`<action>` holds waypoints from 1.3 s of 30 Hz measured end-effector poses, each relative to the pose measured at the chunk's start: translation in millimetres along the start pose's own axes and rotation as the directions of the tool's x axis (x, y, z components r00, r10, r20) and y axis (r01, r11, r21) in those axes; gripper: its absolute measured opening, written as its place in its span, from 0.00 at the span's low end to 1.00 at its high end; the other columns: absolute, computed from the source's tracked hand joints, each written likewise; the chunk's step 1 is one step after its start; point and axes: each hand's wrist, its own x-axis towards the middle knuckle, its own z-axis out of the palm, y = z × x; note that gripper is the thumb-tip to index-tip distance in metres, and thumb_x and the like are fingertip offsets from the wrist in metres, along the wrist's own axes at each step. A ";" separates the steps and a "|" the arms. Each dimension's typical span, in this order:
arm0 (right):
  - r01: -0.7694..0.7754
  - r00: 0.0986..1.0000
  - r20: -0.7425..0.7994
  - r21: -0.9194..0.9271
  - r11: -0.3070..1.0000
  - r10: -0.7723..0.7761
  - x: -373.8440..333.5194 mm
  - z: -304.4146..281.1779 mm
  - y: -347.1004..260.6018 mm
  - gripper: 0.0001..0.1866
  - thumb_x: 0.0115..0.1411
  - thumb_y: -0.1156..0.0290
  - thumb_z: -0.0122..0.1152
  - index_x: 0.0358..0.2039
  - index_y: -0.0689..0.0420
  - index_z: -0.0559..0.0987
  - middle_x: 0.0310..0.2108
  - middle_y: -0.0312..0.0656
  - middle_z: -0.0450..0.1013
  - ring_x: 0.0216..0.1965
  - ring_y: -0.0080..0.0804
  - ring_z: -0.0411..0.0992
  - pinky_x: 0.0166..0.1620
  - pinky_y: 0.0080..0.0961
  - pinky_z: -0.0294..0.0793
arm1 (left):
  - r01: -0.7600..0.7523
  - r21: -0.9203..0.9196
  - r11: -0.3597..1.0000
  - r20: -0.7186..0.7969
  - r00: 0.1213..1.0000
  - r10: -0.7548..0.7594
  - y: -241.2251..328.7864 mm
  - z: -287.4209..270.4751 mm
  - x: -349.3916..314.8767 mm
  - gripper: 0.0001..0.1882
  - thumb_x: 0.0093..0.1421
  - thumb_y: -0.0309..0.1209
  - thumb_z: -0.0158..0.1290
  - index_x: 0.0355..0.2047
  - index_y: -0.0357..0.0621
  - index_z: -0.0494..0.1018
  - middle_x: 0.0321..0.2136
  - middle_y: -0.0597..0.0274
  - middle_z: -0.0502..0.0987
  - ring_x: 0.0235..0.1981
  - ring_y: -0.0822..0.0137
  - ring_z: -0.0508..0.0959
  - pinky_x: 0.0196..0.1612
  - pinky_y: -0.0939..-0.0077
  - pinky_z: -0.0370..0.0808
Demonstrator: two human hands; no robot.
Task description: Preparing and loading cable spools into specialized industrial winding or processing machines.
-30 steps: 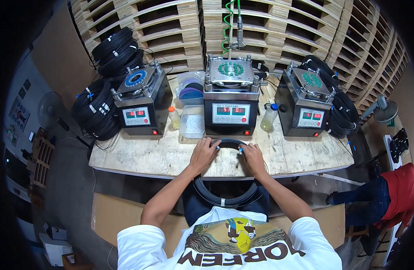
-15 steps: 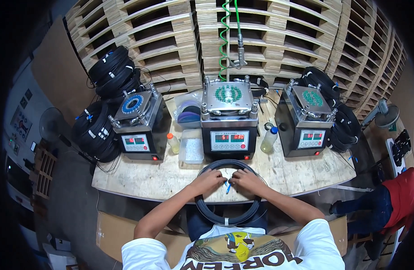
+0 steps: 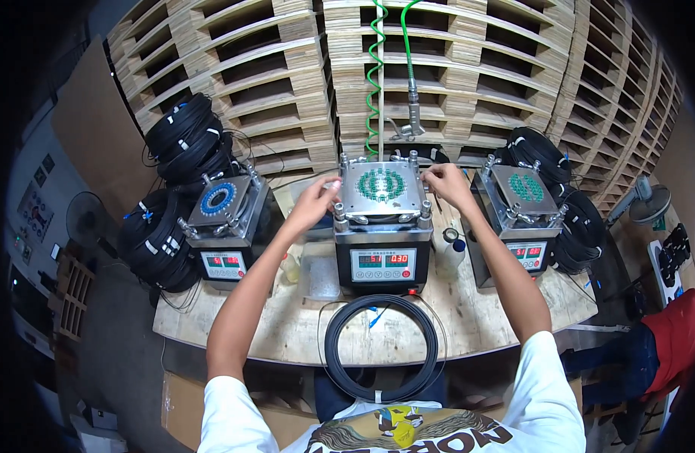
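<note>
A fibre-optic polishing machine [image 3: 383, 260] stands in the middle, its square metal plate [image 3: 362, 204] carrying a ring of green connectors [image 3: 381, 184]. My left hand [image 3: 315, 205] is at the plate's left edge, fingers bent and a little apart. At the right edge, my right hand [image 3: 447, 186] has its fingers curled together beside a corner post; what they pinch, if anything, is hidden. A coil of black cable [image 3: 334, 343] lies at the table's front edge, partly over my lap. Its blue connector end [image 3: 376, 318] rests inside the loop.
Similar machines stand left [image 3: 228, 226] and right [image 3: 517, 226], with black cable coils [image 3: 185, 128] beside them. Two bottles [image 3: 453, 257] and a clear tub [image 3: 322, 275] flank the middle machine. An air gun [image 3: 414, 121] hangs above. A person in red [image 3: 676, 340] is at far right.
Both hands have left the blue connector end inside the coil and moved forward to either side of the middle machine's plate. The coil stays at the table's front edge. The hanging air gun appears shifted.
</note>
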 end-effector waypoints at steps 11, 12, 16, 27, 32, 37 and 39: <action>-0.384 0.911 0.063 0.486 0.785 0.407 51.1 39.7 35.7 0.16 0.56 0.63 0.68 0.15 0.53 0.75 0.13 0.31 0.66 0.12 0.19 0.60 0.15 0.22 0.55 | 0.153 -0.153 0.976 0.144 0.981 -0.131 38.3 9.8 -12.5 0.33 0.59 0.42 0.64 0.62 0.51 0.67 0.32 0.68 0.75 0.31 0.76 0.69 0.40 0.79 0.69; -0.387 0.906 0.071 0.534 0.752 0.417 52.7 34.0 17.0 0.17 0.55 0.63 0.67 0.14 0.54 0.74 0.13 0.31 0.66 0.11 0.19 0.60 0.14 0.22 0.55 | 0.088 -0.164 0.983 0.160 0.985 -0.062 41.3 6.3 -16.4 0.35 0.56 0.40 0.66 0.62 0.52 0.67 0.31 0.70 0.72 0.29 0.77 0.67 0.38 0.80 0.68; -0.449 0.887 0.258 0.670 0.591 0.382 61.9 12.9 -36.0 0.15 0.60 0.62 0.61 0.19 0.53 0.73 0.15 0.30 0.65 0.12 0.17 0.61 0.14 0.17 0.52 | 0.010 0.080 0.997 0.003 1.000 -0.011 42.3 0.7 -5.9 0.30 0.55 0.36 0.66 0.58 0.47 0.73 0.25 0.69 0.72 0.25 0.76 0.68 0.31 0.77 0.69; -0.322 0.923 -0.096 0.334 0.886 0.372 106.0 45.9 -90.8 0.16 0.48 0.62 0.67 0.15 0.63 0.78 0.15 0.41 0.75 0.16 0.24 0.73 0.21 0.23 0.72 | -0.245 0.377 0.893 -0.193 0.922 0.335 -22.9 6.6 28.6 0.10 0.64 0.30 0.55 0.35 0.33 0.78 0.33 0.45 0.77 0.32 0.46 0.77 0.36 0.60 0.72; -0.302 0.935 -0.140 0.162 0.939 0.325 130.0 68.1 -78.3 0.19 0.47 0.55 0.65 0.16 0.59 0.83 0.15 0.38 0.77 0.17 0.27 0.75 0.26 0.28 0.75 | -0.216 0.357 0.909 -0.236 0.921 0.312 -51.0 18.0 37.3 0.11 0.63 0.31 0.56 0.35 0.32 0.78 0.33 0.44 0.77 0.33 0.47 0.78 0.37 0.61 0.72; -0.329 0.934 -0.149 -0.002 0.944 0.325 142.9 73.4 -85.5 0.21 0.48 0.48 0.63 0.14 0.54 0.83 0.16 0.36 0.78 0.25 0.33 0.79 0.35 0.34 0.78 | -0.131 0.263 0.956 -0.311 0.926 0.213 -41.9 17.5 37.1 0.19 0.64 0.38 0.57 0.36 0.28 0.77 0.22 0.46 0.75 0.24 0.64 0.74 0.31 0.68 0.71; -0.320 0.939 -0.139 -0.025 0.947 0.314 149.4 75.8 -85.7 0.22 0.48 0.48 0.63 0.14 0.54 0.83 0.16 0.36 0.78 0.27 0.35 0.80 0.37 0.35 0.78 | -0.038 0.283 0.958 -0.303 0.945 0.127 -38.6 12.2 38.8 0.24 0.64 0.42 0.56 0.32 0.26 0.76 0.19 0.40 0.73 0.20 0.65 0.73 0.30 0.65 0.71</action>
